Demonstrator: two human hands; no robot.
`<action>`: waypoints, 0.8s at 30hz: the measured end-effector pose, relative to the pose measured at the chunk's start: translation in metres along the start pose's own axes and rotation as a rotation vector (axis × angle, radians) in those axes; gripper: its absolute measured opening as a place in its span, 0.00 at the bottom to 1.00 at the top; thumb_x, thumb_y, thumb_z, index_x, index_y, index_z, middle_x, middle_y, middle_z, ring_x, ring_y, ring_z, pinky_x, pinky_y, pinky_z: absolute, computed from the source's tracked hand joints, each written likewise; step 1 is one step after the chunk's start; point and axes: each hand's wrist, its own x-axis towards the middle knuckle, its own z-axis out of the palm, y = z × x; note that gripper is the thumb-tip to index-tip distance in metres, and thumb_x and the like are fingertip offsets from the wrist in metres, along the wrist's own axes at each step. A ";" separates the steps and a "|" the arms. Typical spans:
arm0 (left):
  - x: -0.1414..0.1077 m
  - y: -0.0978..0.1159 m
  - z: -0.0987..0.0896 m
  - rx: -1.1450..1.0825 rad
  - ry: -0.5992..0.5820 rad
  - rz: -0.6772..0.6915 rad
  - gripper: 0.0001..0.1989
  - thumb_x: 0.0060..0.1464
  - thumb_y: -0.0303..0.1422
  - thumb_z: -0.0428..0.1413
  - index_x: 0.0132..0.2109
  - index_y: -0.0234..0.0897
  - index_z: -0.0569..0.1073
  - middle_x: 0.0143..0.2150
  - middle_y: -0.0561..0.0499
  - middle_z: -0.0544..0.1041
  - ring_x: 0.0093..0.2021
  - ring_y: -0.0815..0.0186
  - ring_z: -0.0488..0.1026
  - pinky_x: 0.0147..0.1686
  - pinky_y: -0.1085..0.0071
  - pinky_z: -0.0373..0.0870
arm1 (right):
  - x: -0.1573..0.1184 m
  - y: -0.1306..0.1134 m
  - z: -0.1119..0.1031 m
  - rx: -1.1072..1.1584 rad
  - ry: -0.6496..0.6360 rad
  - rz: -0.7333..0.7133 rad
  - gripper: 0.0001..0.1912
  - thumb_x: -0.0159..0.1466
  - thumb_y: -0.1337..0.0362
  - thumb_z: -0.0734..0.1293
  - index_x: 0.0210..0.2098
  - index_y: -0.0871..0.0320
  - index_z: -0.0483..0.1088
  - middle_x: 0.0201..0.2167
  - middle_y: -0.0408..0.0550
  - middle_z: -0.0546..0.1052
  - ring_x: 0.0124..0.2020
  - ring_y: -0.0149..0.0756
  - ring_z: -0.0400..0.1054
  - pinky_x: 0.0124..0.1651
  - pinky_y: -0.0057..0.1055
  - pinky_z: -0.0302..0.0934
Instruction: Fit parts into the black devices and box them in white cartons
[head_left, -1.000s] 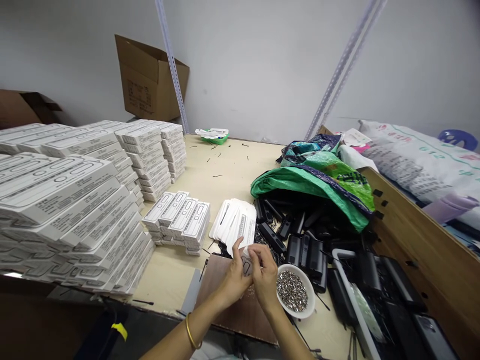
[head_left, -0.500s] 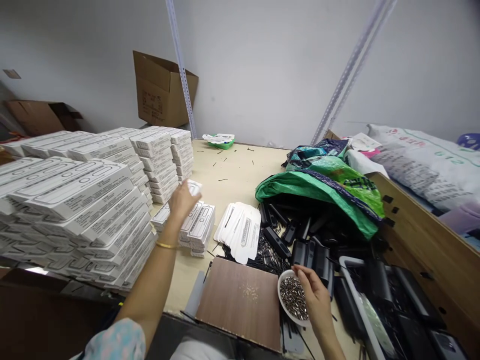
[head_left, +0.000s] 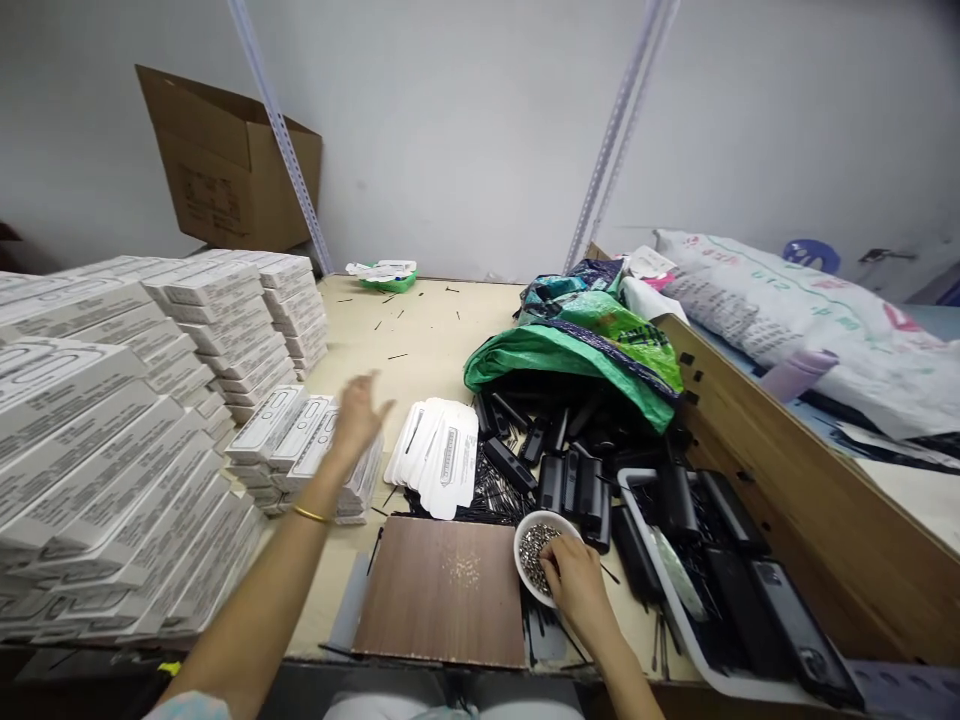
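My left hand (head_left: 358,415) hangs over the near end of the small stack of white boxes (head_left: 315,435), thumb and fingers apart, nothing in it; motion smears it slightly. My right hand (head_left: 576,575) dips bent, closed fingertips into a white bowl (head_left: 520,570) of small shiny metal pieces (head_left: 538,550); what the fingertips pinch is hidden. Left of the bowl lies a brown wooden board (head_left: 442,590) with pale specks in its middle. Beyond the board, flat white printed cartons (head_left: 439,455) lie fanned out beside thin black sticks (head_left: 495,500).
Tall stacks of white boxes (head_left: 90,480) fill the left side. Black handheld cases (head_left: 574,490) lie near a green sack (head_left: 555,365) and in a white tray (head_left: 675,640). A wooden side board (head_left: 810,490) borders the right. A cardboard box (head_left: 225,170) stands behind.
My left hand has let go of a white box, which joined the small stack, and its fingers have spread. My right hand has lowered into the bowl. The view has swung right.
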 end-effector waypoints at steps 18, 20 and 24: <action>-0.044 0.058 0.151 0.175 -0.450 0.179 0.27 0.44 0.18 0.52 0.53 0.41 0.68 0.47 0.46 0.74 0.47 0.58 0.71 0.49 0.63 0.64 | 0.013 -0.015 -0.027 1.055 0.152 0.421 0.16 0.59 0.48 0.63 0.31 0.56 0.66 0.28 0.44 0.73 0.25 0.33 0.63 0.32 0.31 0.61; -0.062 0.064 0.129 0.145 -0.440 0.166 0.26 0.44 0.19 0.52 0.52 0.42 0.69 0.44 0.47 0.75 0.43 0.58 0.72 0.44 0.65 0.67 | 0.014 -0.021 -0.030 1.379 0.141 0.488 0.16 0.56 0.50 0.68 0.31 0.56 0.67 0.28 0.43 0.72 0.24 0.30 0.62 0.32 0.30 0.62; -0.089 0.075 0.088 0.049 -0.448 0.129 0.23 0.44 0.20 0.54 0.48 0.43 0.72 0.45 0.48 0.75 0.44 0.58 0.72 0.43 0.67 0.67 | 0.018 -0.036 -0.028 1.710 0.125 0.554 0.13 0.51 0.57 0.74 0.31 0.56 0.70 0.27 0.41 0.72 0.23 0.27 0.62 0.32 0.29 0.64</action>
